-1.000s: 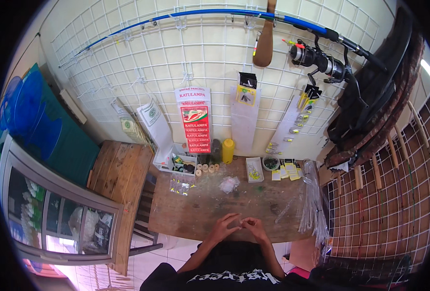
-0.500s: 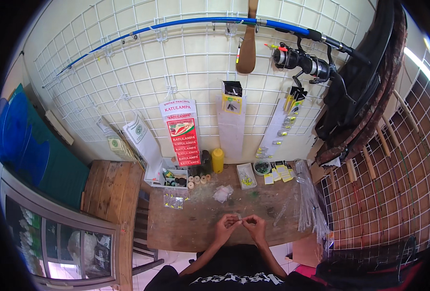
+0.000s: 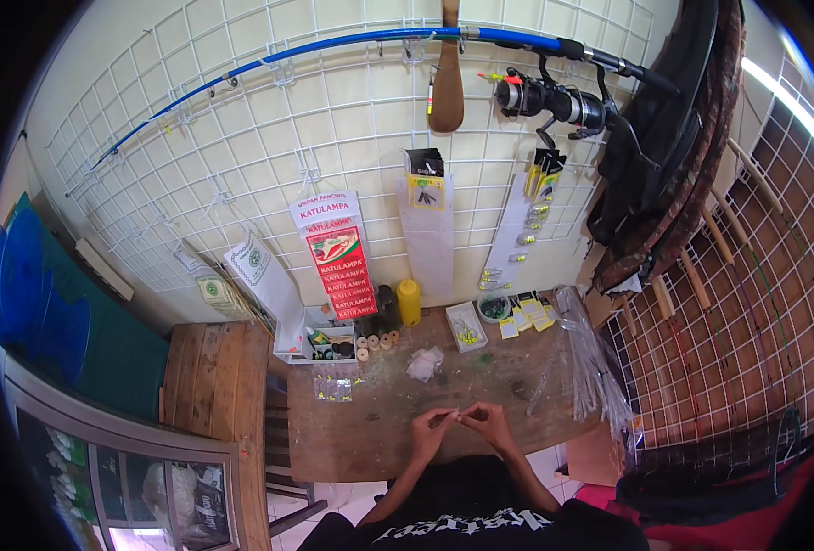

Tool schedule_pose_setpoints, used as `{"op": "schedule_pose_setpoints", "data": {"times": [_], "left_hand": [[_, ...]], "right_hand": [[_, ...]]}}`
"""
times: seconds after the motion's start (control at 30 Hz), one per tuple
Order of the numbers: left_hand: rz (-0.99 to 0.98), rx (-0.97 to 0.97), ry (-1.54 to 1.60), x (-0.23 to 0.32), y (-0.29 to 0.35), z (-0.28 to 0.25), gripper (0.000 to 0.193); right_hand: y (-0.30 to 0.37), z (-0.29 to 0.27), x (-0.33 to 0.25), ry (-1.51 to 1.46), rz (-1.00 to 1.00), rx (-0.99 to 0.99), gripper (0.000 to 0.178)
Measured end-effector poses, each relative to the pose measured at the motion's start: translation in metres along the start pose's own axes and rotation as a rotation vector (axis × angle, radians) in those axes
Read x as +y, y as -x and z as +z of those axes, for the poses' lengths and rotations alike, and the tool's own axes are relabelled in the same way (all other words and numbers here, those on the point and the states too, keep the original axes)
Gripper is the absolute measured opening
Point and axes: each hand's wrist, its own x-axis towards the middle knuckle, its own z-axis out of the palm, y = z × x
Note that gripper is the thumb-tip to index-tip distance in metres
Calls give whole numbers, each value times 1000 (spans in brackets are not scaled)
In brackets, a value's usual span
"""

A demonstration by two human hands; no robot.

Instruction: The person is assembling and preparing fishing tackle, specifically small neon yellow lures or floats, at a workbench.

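- Small pale item [image 3: 458, 416], too tiny for me to identify, above the brown wooden table [image 3: 361, 436].
- White wire grid [image 3: 361, 129] behind the table.
- Bare left hand [image 3: 432, 433] and right hand [image 3: 489, 425] pinch it between nearly closed fingertips.

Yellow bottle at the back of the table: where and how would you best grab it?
Probably around the middle of its body, from the front or right: the yellow bottle stands upright and looks roughly cylindrical, with a dark container close on its left and the wall behind.
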Motion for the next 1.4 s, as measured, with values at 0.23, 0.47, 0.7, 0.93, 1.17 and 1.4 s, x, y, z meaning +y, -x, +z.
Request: {"op": "schedule_pose_setpoints", "data": {"times": [0.23, 0.47, 0.7, 0.93, 1.17, 1.4], "left_hand": [[119, 0, -246, 0, 1, 3, 15], [216, -107, -617, 18, 7, 10, 16], [133, -234, -720, 13, 12, 6, 20], [362, -263, -697, 23, 0, 1, 35], [486, -345, -803, 17, -6, -5, 49], [444, -252, -757, 20, -5, -6, 43]], "right_hand": [[3, -12, 0, -178, 81, -112, 13], [9, -7, 13, 92, 83, 87, 14], [12, 8, -7, 446, 2, 63, 15], [8, 1, 17, 366, -14, 158, 13], [2, -7, 29, 106, 49, 62, 9], [5, 0, 26, -61, -60, 106, 8]]}}
